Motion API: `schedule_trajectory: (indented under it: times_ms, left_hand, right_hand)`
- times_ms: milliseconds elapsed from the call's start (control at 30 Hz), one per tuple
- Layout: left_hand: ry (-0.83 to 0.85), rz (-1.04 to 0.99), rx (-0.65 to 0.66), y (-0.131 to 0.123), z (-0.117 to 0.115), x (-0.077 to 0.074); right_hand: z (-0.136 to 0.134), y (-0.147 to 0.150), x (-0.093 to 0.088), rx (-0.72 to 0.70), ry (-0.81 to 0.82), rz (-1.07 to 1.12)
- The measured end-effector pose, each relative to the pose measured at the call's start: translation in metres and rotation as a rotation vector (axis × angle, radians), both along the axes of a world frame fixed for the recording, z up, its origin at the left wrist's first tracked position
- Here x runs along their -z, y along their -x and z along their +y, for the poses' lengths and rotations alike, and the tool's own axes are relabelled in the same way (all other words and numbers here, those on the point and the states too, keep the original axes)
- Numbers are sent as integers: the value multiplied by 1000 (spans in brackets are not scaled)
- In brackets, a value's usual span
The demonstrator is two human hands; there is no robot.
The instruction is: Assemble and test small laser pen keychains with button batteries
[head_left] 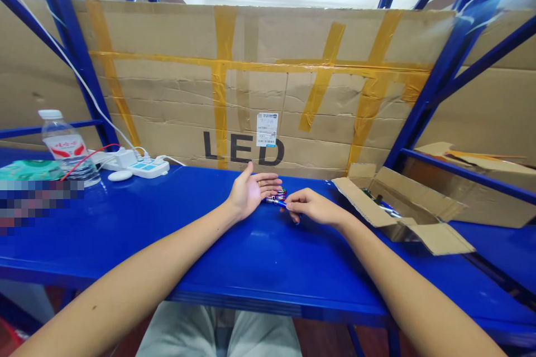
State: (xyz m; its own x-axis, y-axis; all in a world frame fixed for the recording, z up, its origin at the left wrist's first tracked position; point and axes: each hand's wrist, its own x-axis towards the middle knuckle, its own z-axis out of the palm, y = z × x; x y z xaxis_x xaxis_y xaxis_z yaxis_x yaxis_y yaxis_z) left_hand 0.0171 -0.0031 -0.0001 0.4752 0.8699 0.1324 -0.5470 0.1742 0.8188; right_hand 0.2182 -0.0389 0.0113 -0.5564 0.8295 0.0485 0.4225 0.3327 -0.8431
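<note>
My right hand (307, 206) pinches a slim blue pen (280, 202) with a silvery end, which points towards my left hand. My left hand (252, 192) is raised just above the table, palm turned inward and fingers stretched out, with a ring on one finger. A pale purple glow lies on its palm, near the pen's end. Behind the pen, between the hands, lies a small bunch of colourful pens (282, 193), partly hidden by my left fingers. Whether my left fingertips touch them, I cannot tell.
An open cardboard box (433, 232) with slim pen-like items stands at right on the blue table (259, 259). At left are a water bottle (69, 148), a white power strip (151, 167) with cables and a green packet (31, 170). A large cardboard sheet (176, 100) closes off the back.
</note>
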Motion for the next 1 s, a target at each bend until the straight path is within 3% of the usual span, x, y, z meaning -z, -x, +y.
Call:
schedule_trajectory:
  times_ms: [633, 867, 1000]
  left_hand:
    - [-19, -2, 19, 0, 0, 0]
    - [-7, 9, 8, 0, -1, 0]
    - [-1, 15, 1, -1, -1, -1]
  right_hand:
    - [2, 1, 1, 28, -6, 7]
    - [4, 2, 5, 131, -32, 31]
    - [5, 4, 7, 261, -71, 37]
